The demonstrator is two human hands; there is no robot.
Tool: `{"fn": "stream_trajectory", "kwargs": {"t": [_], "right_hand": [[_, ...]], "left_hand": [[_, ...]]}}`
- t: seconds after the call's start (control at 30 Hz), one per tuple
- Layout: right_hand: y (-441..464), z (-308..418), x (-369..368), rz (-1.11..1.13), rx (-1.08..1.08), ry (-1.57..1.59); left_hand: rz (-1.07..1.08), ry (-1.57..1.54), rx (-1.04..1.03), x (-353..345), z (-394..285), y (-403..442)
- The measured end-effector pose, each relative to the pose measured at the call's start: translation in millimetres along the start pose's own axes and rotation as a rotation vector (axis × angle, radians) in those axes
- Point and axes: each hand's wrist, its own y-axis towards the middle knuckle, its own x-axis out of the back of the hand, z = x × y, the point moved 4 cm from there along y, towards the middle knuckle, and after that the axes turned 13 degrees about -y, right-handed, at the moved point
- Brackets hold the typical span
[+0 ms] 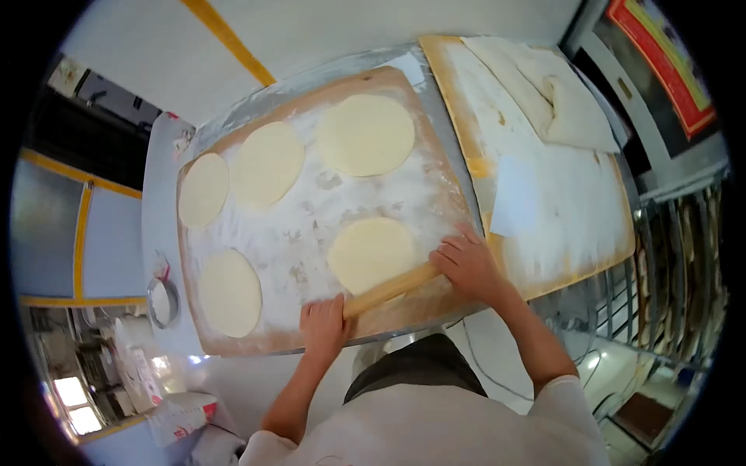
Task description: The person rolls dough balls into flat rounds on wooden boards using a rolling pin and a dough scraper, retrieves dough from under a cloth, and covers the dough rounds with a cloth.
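Note:
A wooden rolling pin [391, 288] lies across the near edge of a round of flattened dough [371, 250]. My left hand [324, 320] is closed on the pin's left end, and my right hand [466, 260] grips its right end. Beneath them is a floured wooden board [311, 217]. Around it lie further dough rounds: one at the top right [367, 135], one at the top middle [270, 162], one at the far left [204, 189] and one at the lower left [231, 293].
To the right, a second floured board [559, 210] carries a folded cloth [544, 93] and a white sheet [514, 198]. A small bowl [162, 301] stands left of the board. A metal rack [676, 272] is at the far right, with a white sack [183, 418] at lower left.

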Motion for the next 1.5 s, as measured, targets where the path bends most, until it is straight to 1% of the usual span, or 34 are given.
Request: {"fn": "stream_trajectory", "kwargs": {"t": [0.03,0.07,0.1,0.17,0.2,0.27,0.33,0.37,0.43,0.47,0.5,0.6,0.63,0.73,0.77,0.83,0.87,0.9,0.93,1.0,1.03,1.1,1.13,1.17,1.2,1.23,1.3,1.33,1.37,1.4,1.43,1.5], "right_hand": [[20,-2,9,-0.042,0.092,-0.013],[41,2,4,-0.013,0.161,0.011],[66,9,-3,0.016,0.23,0.037],[110,23,-55,0.08,0.289,0.059],[139,26,-74,0.05,0.314,0.061],[182,31,-104,0.017,0.32,0.06],[206,37,-114,0.011,0.284,0.052],[197,34,-113,0.067,0.304,0.054],[149,19,-82,0.066,0.339,0.044],[114,12,-71,0.077,0.303,0.083],[90,6,-62,0.091,0.27,0.124],[75,-3,-53,0.155,0.278,0.085],[91,-1,-59,0.097,0.304,0.005],[153,11,-62,-0.063,0.287,0.108],[156,12,-74,-0.065,0.276,0.089],[127,3,-73,0.024,0.232,0.094],[103,-4,-70,0.075,0.214,0.093],[71,-12,-66,0.083,0.173,0.138],[40,-20,-61,0.085,0.134,0.178],[4,-29,-46,0.103,0.107,0.146],[0,-32,-38,0.099,0.104,0.123],[-7,-33,-19,0.084,0.081,0.081],[-18,-33,-20,0.208,-0.027,0.095],[-35,-28,-20,0.331,-0.14,0.11],[-55,-20,-20,0.456,-0.257,0.129],[-75,-5,-21,0.429,-0.345,0.142],[-106,31,-28,0.383,-0.52,0.175],[-111,34,-25,0.331,-0.58,0.145],[-110,33,-22,0.273,-0.639,0.111],[-109,33,-19,0.214,-0.704,0.076],[-110,33,-17,0.238,-0.781,0.067],[-112,24,-13,0.286,-0.911,0.037]], "left_hand": [[-0.084,-0.028,0.013,-1,0,-21],[-0.163,-0.055,0.032,-2,1,-39],[-0.07,-0.128,0.229,-8,10,-48],[-0.261,-0.002,0.321,-10,29,-42],[-0.352,0.069,0.369,-8,39,-36],[-0.34,0.082,0.463,6,68,-11],[-0.302,0.246,0.44,-7,64,-11],[-0.285,0.328,0.423,-10,61,-10],[-0.099,-0.122,0.361,-33,11,-30],[-0.127,-0.207,0.276,-42,-19,-45],[-0.095,-0.209,0.227,-34,-48,-54],[0.015,-0.37,0.272,-11,-50,-45],[-0.169,-0.364,0.286,-21,-18,-44],[-0.384,0.112,0.439,7,21,-16],[-0.324,0.113,0.423,-8,18,-22],[-0.203,0.113,0.371,-50,0,-37],[-0.103,-0.185,0.446,-47,-26,-41],[-0.19,-0.13,0.347,-48,-54,-48],[-0.212,-0.194,0.3,-56,-62,-57],[-0.265,-0.312,0.211,-65,-70,-69],[-0.439,-0.185,0.034,-38,-76,-56],[-0.432,-0.063,-0.145,-5,-65,-38],[-0.425,-0.001,-0.243,7,-57,-29],[-0.397,-0.002,-0.288,12,-45,-19],[-0.26,0.025,-0.301,17,-39,-2],[-0.122,0.054,-0.313,19,-37,19],[-0.118,-0.018,-0.33,2,-43,80],[-0.064,0.006,-0.408,-19,-44,110],[-0.136,0.054,-0.508,-29,-54,143],[-0.137,0.048,-0.573,-19,-81,174],[-0.173,0.04,-0.601,-21,-105,203],[-0.11,0.07,-0.676,-32,-126,231]]}}
